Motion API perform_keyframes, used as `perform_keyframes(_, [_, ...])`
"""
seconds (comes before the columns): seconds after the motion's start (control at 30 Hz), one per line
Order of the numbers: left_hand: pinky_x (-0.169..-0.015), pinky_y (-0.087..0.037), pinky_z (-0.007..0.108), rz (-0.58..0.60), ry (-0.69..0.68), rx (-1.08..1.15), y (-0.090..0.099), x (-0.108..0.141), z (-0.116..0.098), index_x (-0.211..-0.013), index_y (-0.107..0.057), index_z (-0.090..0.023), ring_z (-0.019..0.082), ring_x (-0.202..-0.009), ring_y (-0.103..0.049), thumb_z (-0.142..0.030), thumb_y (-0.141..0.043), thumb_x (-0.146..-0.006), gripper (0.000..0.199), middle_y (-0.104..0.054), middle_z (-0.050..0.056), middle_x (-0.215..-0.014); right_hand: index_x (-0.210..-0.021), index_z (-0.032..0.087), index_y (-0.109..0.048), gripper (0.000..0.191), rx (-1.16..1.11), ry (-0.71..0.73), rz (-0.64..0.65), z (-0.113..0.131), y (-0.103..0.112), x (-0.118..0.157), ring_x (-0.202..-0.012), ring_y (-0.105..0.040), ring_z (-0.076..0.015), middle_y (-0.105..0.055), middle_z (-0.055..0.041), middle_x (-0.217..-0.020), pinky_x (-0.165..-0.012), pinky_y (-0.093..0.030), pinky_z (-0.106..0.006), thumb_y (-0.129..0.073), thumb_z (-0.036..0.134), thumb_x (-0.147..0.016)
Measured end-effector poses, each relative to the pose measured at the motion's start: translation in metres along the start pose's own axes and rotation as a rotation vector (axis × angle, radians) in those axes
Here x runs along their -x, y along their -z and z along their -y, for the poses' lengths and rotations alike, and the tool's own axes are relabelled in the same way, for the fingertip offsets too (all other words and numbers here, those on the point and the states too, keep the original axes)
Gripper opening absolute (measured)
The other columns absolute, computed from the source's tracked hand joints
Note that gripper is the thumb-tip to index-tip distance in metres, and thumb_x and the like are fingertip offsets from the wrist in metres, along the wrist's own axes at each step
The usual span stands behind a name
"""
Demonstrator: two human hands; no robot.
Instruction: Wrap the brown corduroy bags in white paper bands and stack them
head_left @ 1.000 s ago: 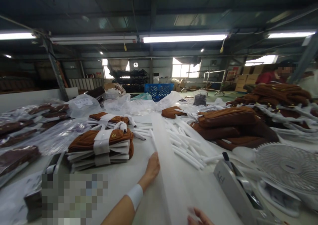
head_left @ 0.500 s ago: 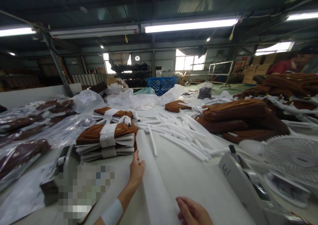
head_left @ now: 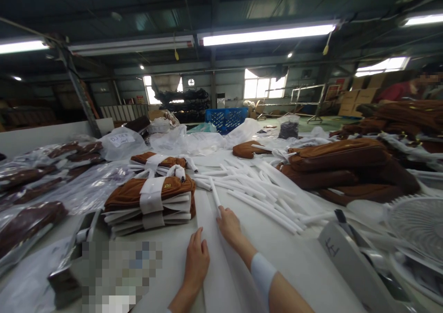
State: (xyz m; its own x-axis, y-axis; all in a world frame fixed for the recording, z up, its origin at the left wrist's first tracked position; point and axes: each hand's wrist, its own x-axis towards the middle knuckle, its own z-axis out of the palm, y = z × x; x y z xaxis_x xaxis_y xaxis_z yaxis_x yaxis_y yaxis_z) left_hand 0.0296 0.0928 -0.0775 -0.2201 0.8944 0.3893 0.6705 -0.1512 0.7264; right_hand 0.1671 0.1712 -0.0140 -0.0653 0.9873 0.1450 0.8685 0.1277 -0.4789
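Note:
My right hand (head_left: 229, 224) has its fingers closed around the near end of a white tube (head_left: 215, 192), which points away across the table. Closer to me and to the left, my left hand (head_left: 197, 260) rests over the white sheet on the table, fingers stretched out and holding nothing. Just beyond it lies a stack of brown bags (head_left: 131, 194) with white layers between, wrapped in a white paper band (head_left: 151, 195). A loose heap of similar white tubes (head_left: 263, 193) spreads to the right of the held one.
Tape dispensers stand on both sides, a left one (head_left: 74, 244) and a right one (head_left: 349, 257). A white fan (head_left: 420, 227) is at far right, below piled brown bags (head_left: 339, 163). Plastic-wrapped bags (head_left: 29, 225) cover the left side. A person (head_left: 398, 91) is at the right back.
My right hand has reached forward from the bottom edge and taken hold of a white tube. My left hand has drawn back toward me from the banded stack.

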Motion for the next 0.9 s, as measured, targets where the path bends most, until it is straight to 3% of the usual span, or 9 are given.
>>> perform_keyframes(0.07, [-0.105,-0.047,0.042,-0.007,-0.023,-0.019,-0.003,0.000,0.005,-0.125,-0.056,-0.005,0.027,-0.119,-0.059,-0.020,-0.035,-0.089,0.045,-0.062,0.021,-0.124,-0.120,0.019,-0.063,0.034,0.033,0.036,-0.030,-0.007,0.000,-0.006,-0.093,-0.065,-0.0221,-0.068,-0.0098,-0.099,-0.077,-0.046,-0.027,-0.050,0.012,-0.090])
perform_keyframes(0.13, [-0.104,-0.048,0.042,-0.014,-0.036,-0.025,-0.006,0.001,0.009,-0.125,-0.056,-0.005,0.027,-0.119,-0.059,-0.021,-0.035,-0.090,0.045,-0.062,0.021,-0.124,-0.125,0.021,-0.061,0.038,0.066,0.046,-0.097,-0.027,0.015,-0.013,-0.095,-0.063,-0.0202,-0.067,-0.0092,-0.101,-0.081,-0.046,-0.026,-0.043,0.010,-0.093])
perform_keyframes(0.33, [-0.108,-0.045,0.047,0.013,-0.021,-0.017,-0.005,0.004,0.004,-0.128,-0.055,-0.008,0.027,-0.122,-0.057,-0.022,-0.035,-0.091,0.044,-0.062,0.017,-0.126,-0.134,0.013,-0.054,0.041,0.221,-0.119,-0.327,-0.128,0.108,-0.034,-0.103,-0.057,-0.0269,-0.064,-0.0172,-0.111,-0.087,-0.044,-0.036,-0.037,0.013,-0.096])
perform_keyframes(0.43, [-0.107,-0.045,0.048,0.009,-0.029,-0.011,0.002,0.003,-0.004,-0.126,-0.057,-0.009,0.028,-0.120,-0.058,-0.020,-0.038,-0.089,0.043,-0.064,0.018,-0.124,-0.124,0.014,-0.062,0.034,0.396,-0.240,-0.369,-0.159,0.133,-0.031,-0.110,-0.055,-0.0336,-0.061,-0.0217,-0.118,-0.088,-0.044,-0.045,-0.049,0.018,-0.092])
perform_keyframes(0.5, [-0.106,-0.046,0.047,0.010,-0.036,-0.008,0.006,0.001,-0.009,-0.125,-0.059,-0.009,0.028,-0.120,-0.059,-0.018,-0.039,-0.088,0.043,-0.065,0.018,-0.122,-0.122,0.015,-0.064,0.034,0.467,-0.210,-0.375,-0.161,0.131,-0.019,-0.118,-0.051,-0.0373,-0.055,-0.0228,-0.130,-0.091,-0.043,-0.050,-0.055,0.025,-0.092])
perform_keyframes(0.57, [-0.106,-0.047,0.046,0.015,-0.037,-0.011,0.009,-0.001,-0.011,-0.125,-0.059,-0.009,0.027,-0.119,-0.059,-0.017,-0.040,-0.087,0.043,-0.065,0.017,-0.121,-0.124,0.017,-0.063,0.035,0.492,-0.086,-0.368,-0.151,0.118,0.004,-0.120,-0.051,-0.0360,-0.054,-0.0198,-0.135,-0.093,-0.043,-0.049,-0.056,0.030,-0.092])
perform_keyframes(0.73, [-0.104,-0.048,0.042,0.033,-0.048,-0.007,0.020,0.001,-0.022,-0.124,-0.061,-0.012,0.025,-0.115,-0.062,-0.016,-0.045,-0.086,0.042,-0.066,0.015,-0.122,-0.123,0.018,-0.063,0.034,0.293,0.220,-0.309,-0.112,0.076,0.094,-0.108,-0.062,-0.0288,-0.062,-0.0147,-0.127,-0.088,-0.050,-0.043,-0.049,0.033,-0.096])
perform_keyframes(0.9, [-0.092,-0.052,0.032,0.110,-0.073,0.055,0.025,-0.002,-0.053,-0.127,-0.061,-0.019,0.018,-0.091,-0.067,-0.021,-0.053,-0.088,0.040,-0.070,0.007,-0.117,-0.122,0.018,-0.064,0.037,0.078,0.252,-0.308,-0.106,0.067,0.163,-0.107,-0.064,-0.0292,-0.065,-0.0141,-0.123,-0.092,-0.051,-0.046,-0.044,0.036,-0.096])
